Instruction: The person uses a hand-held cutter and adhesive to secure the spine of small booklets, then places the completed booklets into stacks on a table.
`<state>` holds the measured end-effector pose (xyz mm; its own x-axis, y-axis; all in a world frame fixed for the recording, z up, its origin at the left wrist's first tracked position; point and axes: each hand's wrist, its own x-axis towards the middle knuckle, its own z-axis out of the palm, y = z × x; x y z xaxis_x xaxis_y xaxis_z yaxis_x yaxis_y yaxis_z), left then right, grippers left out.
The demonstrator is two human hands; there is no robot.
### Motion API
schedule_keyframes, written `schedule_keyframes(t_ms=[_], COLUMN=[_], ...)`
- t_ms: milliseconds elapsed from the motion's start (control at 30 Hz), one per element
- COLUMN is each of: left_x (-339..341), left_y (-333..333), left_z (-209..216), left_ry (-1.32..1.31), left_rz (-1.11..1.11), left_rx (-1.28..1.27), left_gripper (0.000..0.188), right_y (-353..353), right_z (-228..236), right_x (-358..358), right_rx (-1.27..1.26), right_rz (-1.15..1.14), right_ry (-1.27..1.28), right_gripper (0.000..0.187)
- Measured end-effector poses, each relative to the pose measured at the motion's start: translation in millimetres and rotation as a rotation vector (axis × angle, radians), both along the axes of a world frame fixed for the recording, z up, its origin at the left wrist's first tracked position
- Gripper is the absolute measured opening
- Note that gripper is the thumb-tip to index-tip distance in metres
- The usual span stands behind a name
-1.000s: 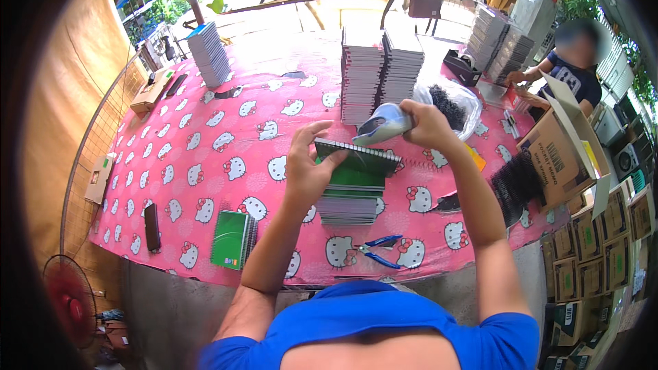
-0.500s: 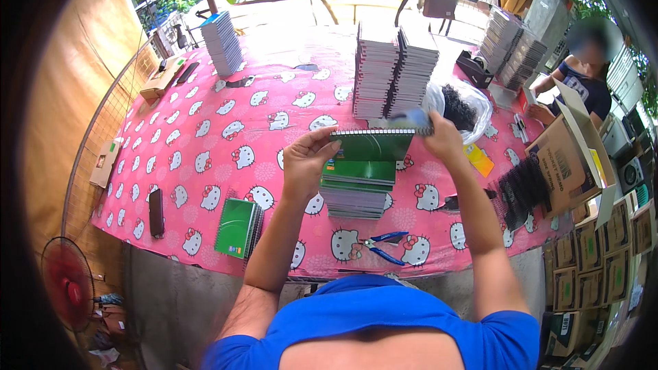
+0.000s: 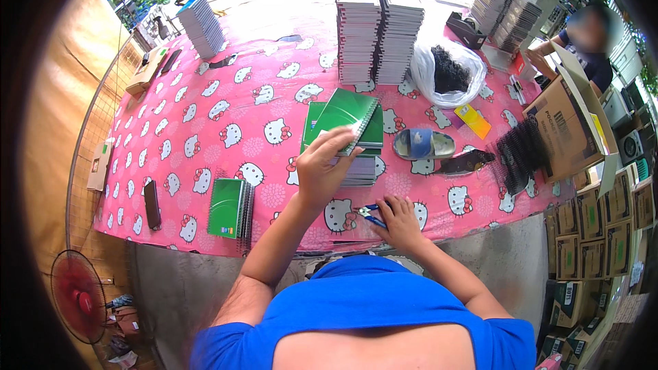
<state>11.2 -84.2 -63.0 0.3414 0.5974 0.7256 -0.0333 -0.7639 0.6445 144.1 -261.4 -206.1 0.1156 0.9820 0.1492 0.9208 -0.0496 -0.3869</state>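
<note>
My left hand (image 3: 321, 168) is closed on the coil edge of a green spiral notebook (image 3: 345, 111), which lies tilted over a stack of similar notebooks (image 3: 357, 177). My right hand (image 3: 401, 221) rests low at the table's front edge, its fingers over the blue handles of a pair of pliers (image 3: 367, 213). The pliers' jaws point left, and part of the handles is hidden under the fingers. Beyond my right hand lies a blue patterned slipper (image 3: 423, 144). Several green spiral notebooks (image 3: 229, 207) lie to the left of my left forearm.
Tall notebook stacks (image 3: 358, 41) stand at the back, beside a white plastic bag (image 3: 428, 85) of black coils. More black coils (image 3: 519, 157) spill by an open cardboard box (image 3: 565, 123) at right, near another person (image 3: 582, 48). A dark phone (image 3: 151, 204) lies at left.
My right hand has left the notebook's coil and come down to the pliers. The notebook has turned and dropped onto the stack, still in my left hand. The slipper now lies on the table.
</note>
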Motion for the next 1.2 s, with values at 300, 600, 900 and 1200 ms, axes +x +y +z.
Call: schedule_keyframes(t_ms=[300, 600, 900, 1200], left_x=[-6, -23, -158, -229], left_y=[-12, -13, 26, 93], left_z=[13, 8, 42, 0], left_ry=[-0.106, -0.165, -0.334, 0.955], left_rz=[0.020, -0.011, 0.368, 0.163], left_rx=[-0.020, 0.065, -0.282, 0.096], left_gripper=[0.017, 0.019, 0.016, 0.033], right_y=[25, 40, -5, -38], right_z=[177, 159, 22, -13], right_x=[-11, 7, -18, 265], right_rx=[0.428, -0.208, 0.183, 0.196], right_rz=[-0.043, 0.065, 0.040, -0.876], right_ry=[0.206, 1.477, -0.029, -0.271], right_gripper=[0.043, 0.036, 0.040, 0.036])
